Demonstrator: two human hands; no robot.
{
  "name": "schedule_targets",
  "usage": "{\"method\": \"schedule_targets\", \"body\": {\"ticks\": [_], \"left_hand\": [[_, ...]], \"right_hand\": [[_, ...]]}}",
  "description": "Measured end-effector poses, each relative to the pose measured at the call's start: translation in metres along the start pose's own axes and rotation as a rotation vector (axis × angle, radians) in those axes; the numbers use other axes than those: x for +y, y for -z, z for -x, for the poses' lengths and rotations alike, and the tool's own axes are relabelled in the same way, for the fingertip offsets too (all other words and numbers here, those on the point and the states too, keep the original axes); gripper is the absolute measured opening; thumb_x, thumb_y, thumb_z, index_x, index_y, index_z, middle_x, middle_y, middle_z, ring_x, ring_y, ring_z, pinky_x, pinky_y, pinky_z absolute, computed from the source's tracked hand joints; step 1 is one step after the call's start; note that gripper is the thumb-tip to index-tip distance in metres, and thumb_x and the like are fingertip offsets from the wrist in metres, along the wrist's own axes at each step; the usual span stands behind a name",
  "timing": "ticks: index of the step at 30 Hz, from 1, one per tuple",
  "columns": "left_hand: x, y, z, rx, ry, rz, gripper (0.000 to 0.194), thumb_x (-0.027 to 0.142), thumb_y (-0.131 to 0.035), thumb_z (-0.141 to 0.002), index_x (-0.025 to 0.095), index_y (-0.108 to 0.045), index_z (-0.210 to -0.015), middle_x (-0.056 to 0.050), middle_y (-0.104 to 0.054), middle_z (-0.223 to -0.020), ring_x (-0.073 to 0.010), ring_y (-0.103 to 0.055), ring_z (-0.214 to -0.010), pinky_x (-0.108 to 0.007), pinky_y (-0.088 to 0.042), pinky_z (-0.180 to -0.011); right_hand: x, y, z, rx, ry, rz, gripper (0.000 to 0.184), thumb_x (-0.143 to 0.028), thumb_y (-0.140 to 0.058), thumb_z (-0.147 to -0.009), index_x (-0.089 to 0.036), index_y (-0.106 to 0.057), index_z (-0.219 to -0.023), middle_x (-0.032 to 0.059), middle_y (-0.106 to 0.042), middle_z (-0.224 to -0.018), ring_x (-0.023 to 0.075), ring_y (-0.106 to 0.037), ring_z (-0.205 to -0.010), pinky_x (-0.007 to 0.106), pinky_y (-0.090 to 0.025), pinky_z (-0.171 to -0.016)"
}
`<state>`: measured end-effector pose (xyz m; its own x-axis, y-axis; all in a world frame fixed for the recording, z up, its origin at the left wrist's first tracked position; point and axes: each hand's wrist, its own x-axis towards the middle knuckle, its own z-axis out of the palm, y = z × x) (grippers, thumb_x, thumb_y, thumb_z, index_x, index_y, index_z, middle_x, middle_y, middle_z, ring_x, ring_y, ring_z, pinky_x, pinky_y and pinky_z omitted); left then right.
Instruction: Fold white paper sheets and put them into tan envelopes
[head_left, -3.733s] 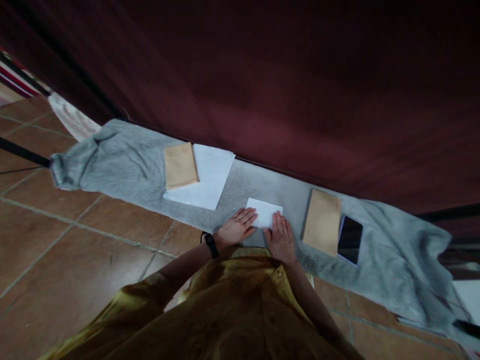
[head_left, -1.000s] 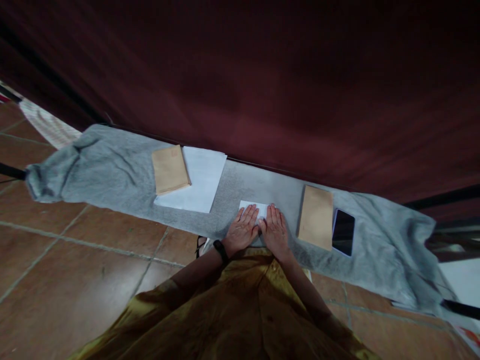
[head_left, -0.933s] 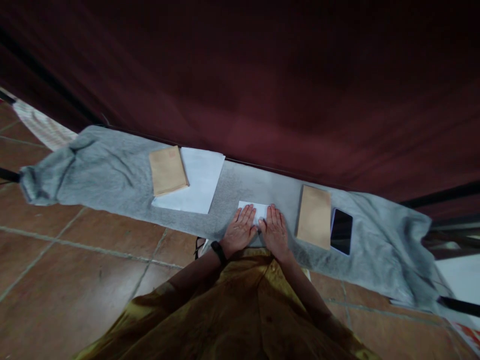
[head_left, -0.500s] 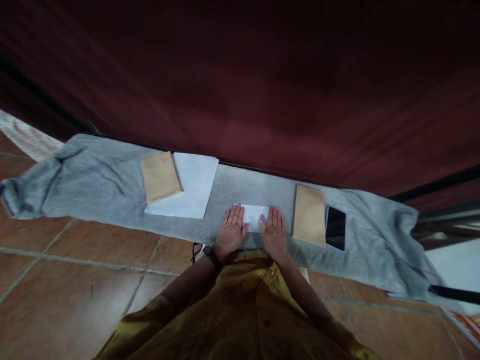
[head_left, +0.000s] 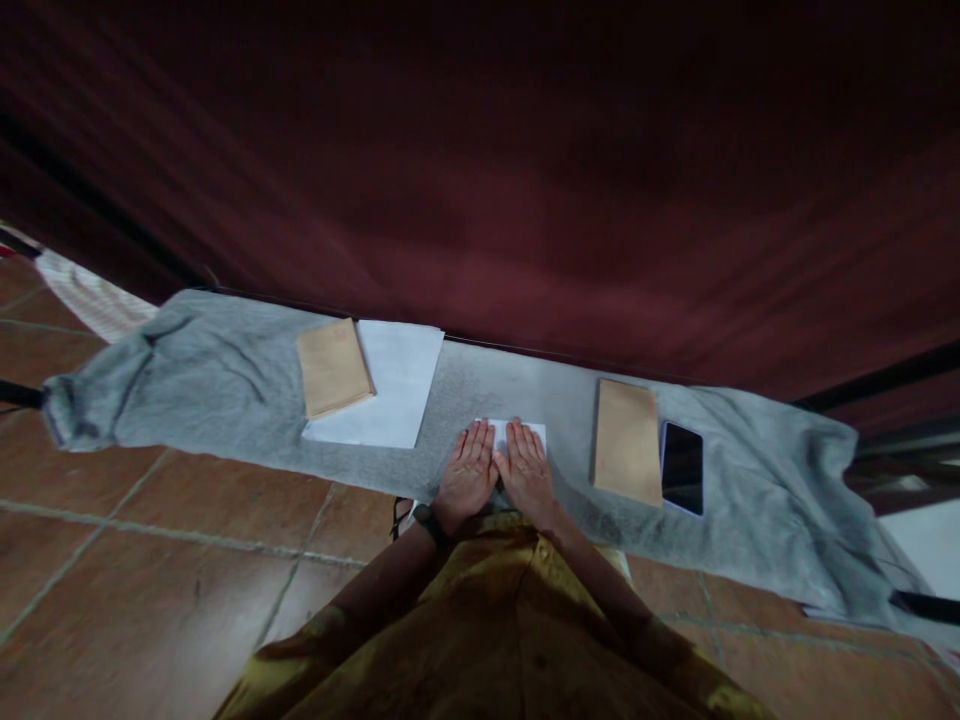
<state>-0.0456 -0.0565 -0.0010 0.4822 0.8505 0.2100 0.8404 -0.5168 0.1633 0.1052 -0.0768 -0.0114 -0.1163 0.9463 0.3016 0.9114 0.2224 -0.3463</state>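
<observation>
A small folded sheet of white paper (head_left: 499,428) lies on the grey cloth in front of my body. My left hand (head_left: 469,474) rests flat on its left part, fingers stretched out. Flat on the right part is my right hand (head_left: 529,474), its fingers also extended, with the two thumbs close together. Most of the paper is hidden beneath my hands; its far edge and right corner show. Neither hand grips anything.
Left of my hands, brown envelopes (head_left: 335,368) overlap larger white sheets (head_left: 401,375). To the right lie another brown envelope stack (head_left: 627,440) and a dark-screened phone (head_left: 682,468). Grey cloth (head_left: 225,370) covers the narrow surface, beside a dark red curtain (head_left: 480,230).
My right hand has slid left over the paper, close to my left hand. The whole view has shifted slightly, while the envelopes, sheets and phone keep their places on the cloth.
</observation>
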Motion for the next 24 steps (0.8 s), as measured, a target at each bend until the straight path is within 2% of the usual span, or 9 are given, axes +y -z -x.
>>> {"method": "schedule_targets", "body": {"ticks": [10,14,19,24], "left_hand": [[-0.003,0.001,-0.001,-0.011,0.074,-0.022,0.061,0.030,-0.036,-0.102,0.005,-0.034,-0.157,-0.019,-0.039,-0.161,-0.0289,-0.031,-0.153,-0.050,-0.030,-0.124],[-0.008,0.008,-0.002,-0.050,0.110,-0.067,0.057,0.029,-0.035,-0.103,0.007,-0.039,-0.156,-0.016,-0.038,-0.162,-0.0278,-0.034,-0.152,-0.049,-0.029,-0.125],[-0.011,0.016,-0.007,-0.050,0.112,-0.076,0.054,0.028,-0.035,-0.103,0.012,-0.044,-0.154,-0.012,-0.045,-0.159,-0.0276,-0.039,-0.150,-0.051,-0.029,-0.125],[0.003,0.015,-0.013,-0.001,0.122,-0.030,0.053,0.030,-0.033,-0.105,0.009,-0.044,-0.153,-0.014,-0.041,-0.161,-0.0291,-0.030,-0.154,-0.053,-0.027,-0.126]], "right_hand": [[0.008,-0.002,0.002,-0.003,-0.017,0.101,0.062,-0.038,-0.038,-0.107,-0.003,-0.034,-0.157,0.0206,-0.037,-0.162,0.0302,-0.032,-0.153,0.049,-0.030,-0.123],[0.008,-0.002,0.002,0.019,-0.021,0.125,0.062,-0.039,-0.041,-0.107,-0.003,-0.036,-0.157,0.0218,-0.038,-0.161,0.0305,-0.034,-0.152,0.050,-0.031,-0.122],[0.013,0.000,0.004,0.053,-0.034,0.142,0.061,-0.037,-0.042,-0.106,-0.001,-0.037,-0.156,0.0231,-0.038,-0.161,0.0310,-0.034,-0.152,0.050,-0.031,-0.122],[0.016,0.000,0.006,0.052,-0.022,0.166,0.060,-0.034,-0.042,-0.105,-0.001,-0.038,-0.155,0.0234,-0.039,-0.160,0.0322,-0.035,-0.151,0.051,-0.033,-0.121]]}}
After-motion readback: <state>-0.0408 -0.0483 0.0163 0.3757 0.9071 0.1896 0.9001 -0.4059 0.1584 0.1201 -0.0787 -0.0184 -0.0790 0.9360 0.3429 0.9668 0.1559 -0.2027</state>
